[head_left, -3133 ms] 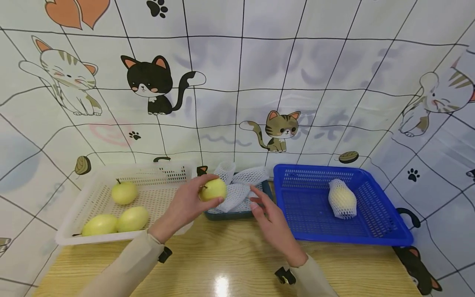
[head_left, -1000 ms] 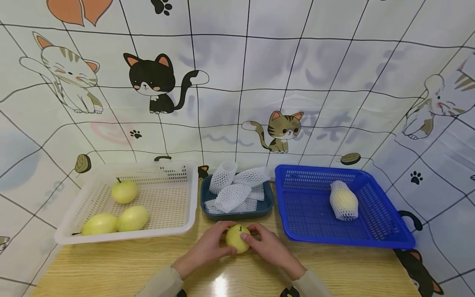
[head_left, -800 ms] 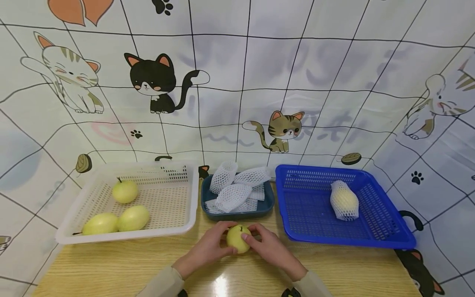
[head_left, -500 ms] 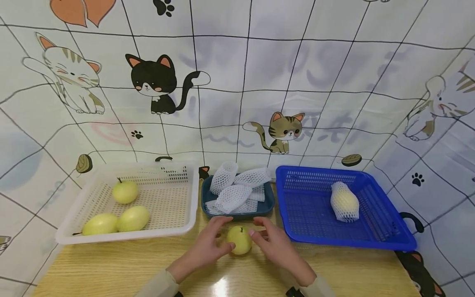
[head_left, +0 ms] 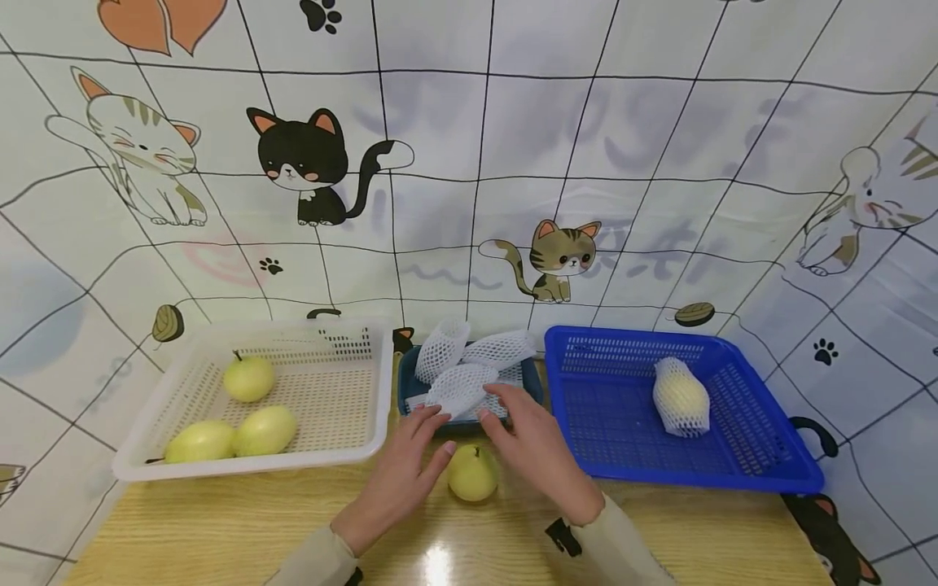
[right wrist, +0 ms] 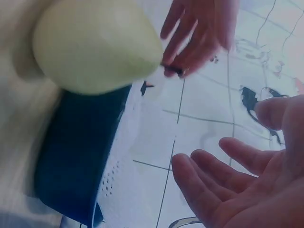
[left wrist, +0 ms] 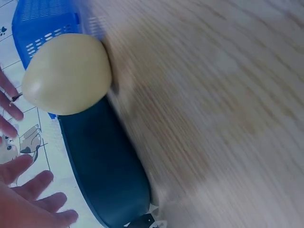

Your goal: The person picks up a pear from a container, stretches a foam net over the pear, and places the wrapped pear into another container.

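A yellow-green pear (head_left: 472, 473) stands upright, stem up, on the wooden table between my two hands; neither touches it. Behind it a dark teal tray (head_left: 528, 411) holds several white foam net sleeves (head_left: 460, 389). My left hand (head_left: 399, 468) reaches toward the tray's front edge, fingers extended. Over its front right part is my right hand (head_left: 535, 443), fingertips close to the nearest sleeve; whether they touch it I cannot tell. Both wrist views show the pear (left wrist: 69, 73) large beside the tray (right wrist: 80, 147), and spread fingers holding nothing.
At left a white basket (head_left: 344, 454) holds three pears (head_left: 249, 378). A blue basket (head_left: 681, 474) at right holds one pear in a foam net sleeve (head_left: 681, 397). A cat-printed sheet (head_left: 440, 163) hangs behind the table (head_left: 469, 553).
The pear was brought from the left side to the table before the tray and let go upright. Both hands have since moved forward from it to the tray of sleeves.
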Demonstrator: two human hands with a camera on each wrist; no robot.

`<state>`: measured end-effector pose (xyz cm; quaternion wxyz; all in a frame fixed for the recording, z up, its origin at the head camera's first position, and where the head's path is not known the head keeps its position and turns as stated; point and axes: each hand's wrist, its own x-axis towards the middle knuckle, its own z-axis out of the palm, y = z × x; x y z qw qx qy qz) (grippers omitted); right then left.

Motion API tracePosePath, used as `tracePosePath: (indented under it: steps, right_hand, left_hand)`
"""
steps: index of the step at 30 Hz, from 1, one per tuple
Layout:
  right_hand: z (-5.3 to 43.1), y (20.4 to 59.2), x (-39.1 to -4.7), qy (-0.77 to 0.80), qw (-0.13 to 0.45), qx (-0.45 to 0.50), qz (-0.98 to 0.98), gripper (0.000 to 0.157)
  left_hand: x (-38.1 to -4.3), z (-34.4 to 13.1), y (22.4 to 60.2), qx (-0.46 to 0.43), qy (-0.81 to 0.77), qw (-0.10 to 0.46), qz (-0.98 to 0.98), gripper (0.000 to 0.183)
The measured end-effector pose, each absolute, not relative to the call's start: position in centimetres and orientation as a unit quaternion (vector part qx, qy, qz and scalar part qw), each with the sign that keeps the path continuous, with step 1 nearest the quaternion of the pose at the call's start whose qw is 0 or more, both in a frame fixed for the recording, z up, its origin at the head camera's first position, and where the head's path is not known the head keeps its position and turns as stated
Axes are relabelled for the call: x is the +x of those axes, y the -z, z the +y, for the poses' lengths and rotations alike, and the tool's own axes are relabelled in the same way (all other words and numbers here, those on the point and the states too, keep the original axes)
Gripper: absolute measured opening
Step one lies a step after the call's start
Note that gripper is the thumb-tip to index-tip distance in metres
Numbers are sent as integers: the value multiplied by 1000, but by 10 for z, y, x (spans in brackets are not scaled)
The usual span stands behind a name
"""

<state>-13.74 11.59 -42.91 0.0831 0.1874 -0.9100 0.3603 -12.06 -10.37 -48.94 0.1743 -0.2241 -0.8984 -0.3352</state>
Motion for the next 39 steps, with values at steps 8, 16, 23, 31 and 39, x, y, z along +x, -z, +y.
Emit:
tracePosePath:
  steps: [8, 16, 23, 31, 39]
  right_hand:
    - [104, 444, -174, -335, 56, 173, -925, 47]
    - [92, 456, -198, -327, 29, 137, -935, 55]
    - [85, 466, -213, -297, 10, 125, -947, 56]
    - [89, 479, -219, -275, 8, 128, -953, 39]
    - [89, 482, -220, -291, 60, 109, -949, 29]
  left_hand:
    - [-120, -108, 497, -213, 279, 167, -922, 49]
    - [-118, -110, 498, -182, 269, 79, -943, 69]
    - [-118, -111, 501, -185, 265, 59, -945, 71]
    - [-119, -112, 502, -185, 262, 70, -944, 70]
    - [-119, -114, 502, -181, 271, 59, -944, 68]
